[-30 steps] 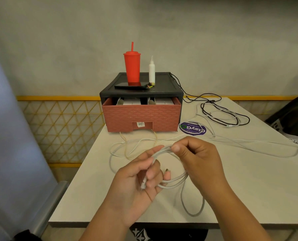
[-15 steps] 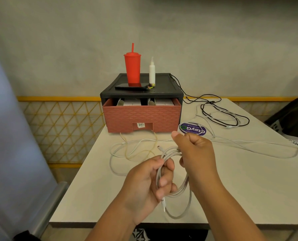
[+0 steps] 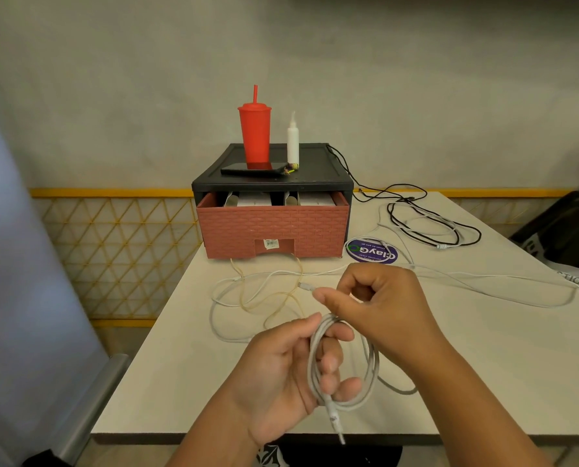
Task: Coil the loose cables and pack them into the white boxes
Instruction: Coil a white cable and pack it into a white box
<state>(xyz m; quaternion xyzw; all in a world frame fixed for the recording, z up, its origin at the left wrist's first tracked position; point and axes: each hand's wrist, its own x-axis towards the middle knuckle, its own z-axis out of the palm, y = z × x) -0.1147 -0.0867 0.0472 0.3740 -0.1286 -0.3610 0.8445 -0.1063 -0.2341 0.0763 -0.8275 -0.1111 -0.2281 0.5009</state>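
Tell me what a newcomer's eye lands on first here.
Front and centre, the left hand grips a half-wound white cable coil while the right hand pinches its free end just above. Behind them, a red tumbler stands on a black storage unit with a brick-red drawer, at the far side of the table. A loose black cable sprawls to the unit's right.

Left hand (image 3: pixel 281 372) grips a coiled white cable (image 3: pixel 365 382); right hand (image 3: pixel 379 305) pinches its free end (image 3: pixel 306 287).
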